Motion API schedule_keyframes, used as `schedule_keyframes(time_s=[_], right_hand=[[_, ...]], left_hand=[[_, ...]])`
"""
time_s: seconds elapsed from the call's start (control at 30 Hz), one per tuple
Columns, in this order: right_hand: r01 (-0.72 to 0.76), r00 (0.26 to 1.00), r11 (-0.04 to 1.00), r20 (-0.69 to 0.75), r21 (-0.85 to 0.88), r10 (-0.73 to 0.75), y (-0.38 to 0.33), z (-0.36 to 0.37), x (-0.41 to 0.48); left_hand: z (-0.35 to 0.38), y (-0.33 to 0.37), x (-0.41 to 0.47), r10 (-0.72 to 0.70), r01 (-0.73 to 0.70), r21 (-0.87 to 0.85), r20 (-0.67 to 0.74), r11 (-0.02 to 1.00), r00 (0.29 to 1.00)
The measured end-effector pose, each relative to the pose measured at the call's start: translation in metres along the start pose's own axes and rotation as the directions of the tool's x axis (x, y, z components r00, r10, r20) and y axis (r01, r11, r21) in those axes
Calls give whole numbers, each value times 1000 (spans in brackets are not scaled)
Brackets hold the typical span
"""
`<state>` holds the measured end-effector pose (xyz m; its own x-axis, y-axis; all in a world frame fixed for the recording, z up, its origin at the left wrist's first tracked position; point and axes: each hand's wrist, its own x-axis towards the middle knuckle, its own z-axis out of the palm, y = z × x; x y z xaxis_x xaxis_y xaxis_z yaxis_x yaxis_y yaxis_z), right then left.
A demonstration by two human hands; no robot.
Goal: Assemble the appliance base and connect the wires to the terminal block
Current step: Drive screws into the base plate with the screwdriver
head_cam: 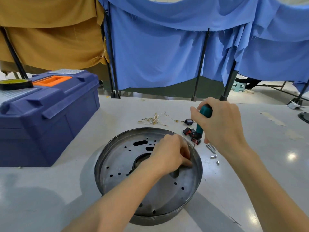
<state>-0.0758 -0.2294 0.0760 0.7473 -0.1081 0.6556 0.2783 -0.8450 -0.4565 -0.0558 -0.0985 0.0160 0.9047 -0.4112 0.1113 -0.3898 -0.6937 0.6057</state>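
The left hand [168,154] covers the screwdriver [201,124] tip and anything under its fingertips; toolbox [46,114] runs off the left edge; small metal bits [210,148] too tiny to identify.

Bare left hand [170,153], bare right hand [222,121], 2 uncovered forearms [127,195].

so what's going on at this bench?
A person is working on the round metal base pan. Their right hand grips a teal-handled screwdriver, tip pointing down just inside the pan's right rim. The left hand has its fingers curled down at that spot; what they hold, if anything, is hidden. The loose wires, black-and-red switches and metal standoffs lie on the table beyond and beside the pan, untouched.
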Motion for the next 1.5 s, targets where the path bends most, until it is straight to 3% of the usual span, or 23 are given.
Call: schedule_keyframes(time_s=[0.07, 0.17, 0.3, 0.37, 0.53, 0.63, 0.87, 1.0, 1.23, 1.3, 1.4, 1.47, 1.5], right_hand=[[41, 999, 998, 16, -37, -40, -1, -1, -2], [87, 981, 994, 177, -72, -73, -2, -8, -3], [141, 877, 988, 471, -58, -97, 2, -30, 9], [161, 838, 985, 535, -54, -108, 3, -39, 17], [26, 839, 999, 545, -45, 3, -1, -34, 21], [-11, 847, 992, 526, -126, 76, -3, -26, 23], [-65, 973, 867, 160, -495, 165, 1, -21, 17], [-48, 988, 821, 95, -570, 124, 11, -28, 10], [-20, 980, 891, 168, -454, 107, 2, -23, 7], [3, 964, 921, 246, -391, 101, 2, -21, 12], [-23, 861, 999, 507, -44, 42, 6, -27, 18], [-113, 791, 964, 609, 240, -59, 9, -31, 17], [-135, 791, 932, 603, 336, -103, 12, -30, 17]], left_hand=[[3, 1, 1, -1, 0, 23, 14, 1000, 1000], [6, 1, 1, -5, 5, 31, 14, 1000, 1000], [10, 1, 3, -9, 8, 68, 13, 998, 1000], [10, 2, 4, -14, 12, 66, 15, 998, 1000], [10, 1, 7, -29, 28, 63, 21, 998, 999], [11, 2, 7, -28, 27, 53, 17, 998, 999], [11, -3, 4, 15, -15, -30, -13, 999, 1000], [8, 2, 2, 62, -69, -121, -60, 990, 996], [5, 15, -1, 71, -121, -321, -162, 939, 984], [4, 17, -1, 57, -114, -327, -179, 938, 982], [1, 14, -1, 32, -96, -367, -176, 925, 984], [0, 10, -1, 26, -95, -423, -166, 901, 986], [0, 10, -1, 27, -96, -438, -161, 894, 987]])
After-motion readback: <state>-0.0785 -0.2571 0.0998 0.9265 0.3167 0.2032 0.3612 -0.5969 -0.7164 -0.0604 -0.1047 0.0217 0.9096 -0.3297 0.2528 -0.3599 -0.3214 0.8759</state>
